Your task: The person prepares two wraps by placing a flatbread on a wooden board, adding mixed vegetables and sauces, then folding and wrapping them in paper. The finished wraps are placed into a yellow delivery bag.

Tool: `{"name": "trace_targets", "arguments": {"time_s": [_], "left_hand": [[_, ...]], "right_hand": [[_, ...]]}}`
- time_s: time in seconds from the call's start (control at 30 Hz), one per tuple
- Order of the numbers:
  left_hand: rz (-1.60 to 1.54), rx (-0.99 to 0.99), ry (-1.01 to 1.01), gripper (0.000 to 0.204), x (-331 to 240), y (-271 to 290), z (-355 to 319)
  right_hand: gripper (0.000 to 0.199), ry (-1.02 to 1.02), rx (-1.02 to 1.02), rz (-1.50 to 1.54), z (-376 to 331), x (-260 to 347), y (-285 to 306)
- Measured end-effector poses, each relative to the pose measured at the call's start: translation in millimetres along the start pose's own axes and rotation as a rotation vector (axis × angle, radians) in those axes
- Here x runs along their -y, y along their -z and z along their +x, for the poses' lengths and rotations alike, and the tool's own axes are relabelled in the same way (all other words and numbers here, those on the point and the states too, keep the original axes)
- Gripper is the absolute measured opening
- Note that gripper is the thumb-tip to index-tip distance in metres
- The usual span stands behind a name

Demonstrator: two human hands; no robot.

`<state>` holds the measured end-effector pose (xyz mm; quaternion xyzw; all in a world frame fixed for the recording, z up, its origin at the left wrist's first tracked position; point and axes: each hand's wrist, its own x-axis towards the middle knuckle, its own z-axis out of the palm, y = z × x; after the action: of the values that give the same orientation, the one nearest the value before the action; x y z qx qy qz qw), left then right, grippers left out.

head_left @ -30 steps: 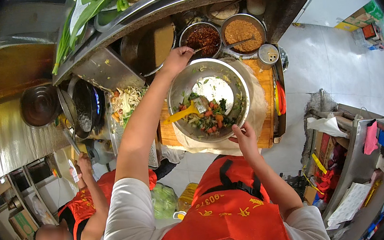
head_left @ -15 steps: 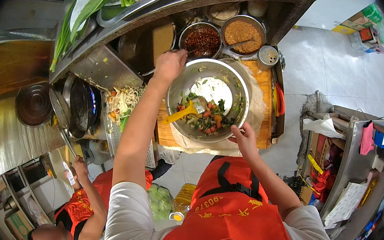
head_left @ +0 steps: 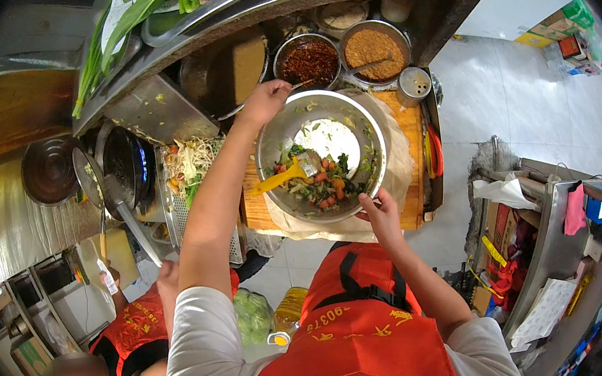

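A large steel mixing bowl (head_left: pixel 363 118) sits on a wooden board (head_left: pixel 415 197) and holds chopped vegetables, something white and a yellow-handled scraper (head_left: pixel 276 181). My right hand (head_left: pixel 380 212) grips the bowl's near rim. My left hand (head_left: pixel 265 101) is stretched out past the bowl's far-left rim. Its fingers are closed on the thin handle of a spoon (head_left: pixel 299 84) that points into a bowl of red chili flakes (head_left: pixel 309 61).
A bowl of brown powder (head_left: pixel 372 45) and a small shaker can (head_left: pixel 415 84) stand behind the mixing bowl. A perforated tray of shredded vegetables (head_left: pixel 190 163) lies to the left. A co-worker in red (head_left: pixel 139 333) handles a dark pan (head_left: pixel 124 163) by the stove. Greens (head_left: pixel 119 23) lie on the shelf above.
My left hand has moved from the mixing bowl's far rim to the spoon at the chili bowl. The co-worker's pan has shifted. My right hand stays on the rim.
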<state>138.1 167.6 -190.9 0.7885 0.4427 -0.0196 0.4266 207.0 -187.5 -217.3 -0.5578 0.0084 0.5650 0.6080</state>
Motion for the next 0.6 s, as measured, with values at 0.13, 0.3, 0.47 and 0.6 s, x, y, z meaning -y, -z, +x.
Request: {"name": "trace_targets", "arguments": {"time_s": [0.13, 0.3, 0.47, 0.6], "left_hand": [[-0.103, 0.035, 0.031, 0.026, 11.4, 0.4, 4.4], [-0.178, 0.046, 0.099, 0.025, 7.8, 0.6, 10.9], [-0.062, 0.015, 0.07, 0.024, 3.2, 0.9, 10.1], [0.023, -0.08, -0.031, 0.026, 8.0, -2.2, 3.2]], "right_hand": [[0.017, -0.007, 0.002, -0.011, 0.4, -2.1, 1.0], [0.018, 0.001, 0.001, 0.0, 1.2, -4.2, 0.9], [0.019, 0.002, -0.007, -0.022, 3.1, -10.0, 3.7], [0.02, -0.003, 0.007, -0.044, 2.3, -4.3, 2.9]]}}
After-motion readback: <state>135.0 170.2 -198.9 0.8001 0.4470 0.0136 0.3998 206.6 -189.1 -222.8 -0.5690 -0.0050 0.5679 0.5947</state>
